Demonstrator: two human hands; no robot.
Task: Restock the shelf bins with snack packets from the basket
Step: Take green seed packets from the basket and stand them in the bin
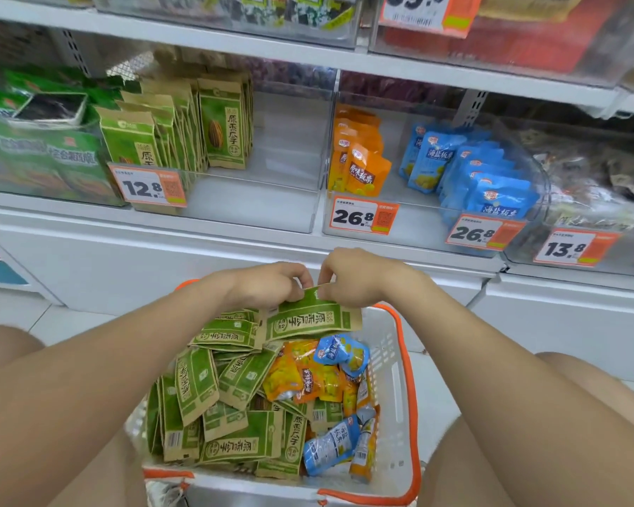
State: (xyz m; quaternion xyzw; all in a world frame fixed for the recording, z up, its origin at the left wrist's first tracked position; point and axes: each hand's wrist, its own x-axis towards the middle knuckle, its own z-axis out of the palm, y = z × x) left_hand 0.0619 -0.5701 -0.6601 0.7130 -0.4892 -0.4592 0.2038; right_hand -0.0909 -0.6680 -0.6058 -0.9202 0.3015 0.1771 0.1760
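Note:
A white basket with an orange rim (394, 367) sits between my knees, full of green seed packets (235, 382), orange packets (301, 378) and blue packets (330, 446). Above its far end, my left hand (264, 285) and my right hand (359, 278) both grip a small stack of green packets (312, 318) held flat. On the shelf, a clear bin (271, 210) holds upright green packets (222, 131) at its left. The neighbouring bin holds orange packets (359, 159) and blue packets (484, 177).
Orange price tags read 12.8 (147, 186), 26.8 (363, 215), 26.8 (482, 232) and 13.8 (571, 247). A bin of large green bags (33, 148) stands at left, dark packets (601, 177) at right. White cabinet fronts (125, 258) run below the shelf.

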